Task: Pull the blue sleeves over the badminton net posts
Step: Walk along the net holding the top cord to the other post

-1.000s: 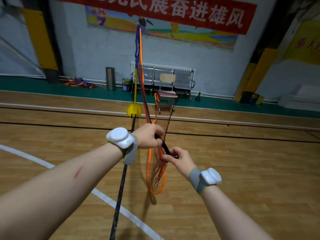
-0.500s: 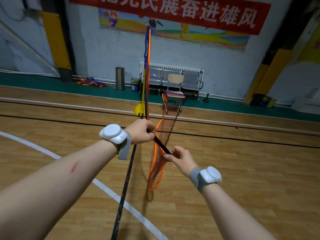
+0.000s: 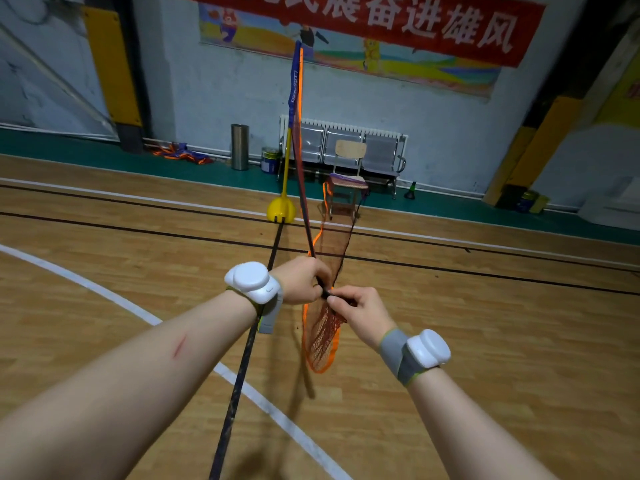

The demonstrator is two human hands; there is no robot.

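Left hand (image 3: 300, 281) is clenched round a thin black rod (image 3: 323, 292) and right hand (image 3: 362, 308) pinches its near tip, the two almost touching. One blue sleeve (image 3: 294, 88) stands high above the yellow base (image 3: 281, 211). The net (image 3: 322, 336) droops from the hands, well short of that base. Best to keep the edge taut and feed straight, clear of the mesh.

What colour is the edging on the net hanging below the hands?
Orange: the net edging frames dark reddish mesh, seen best in the head view.
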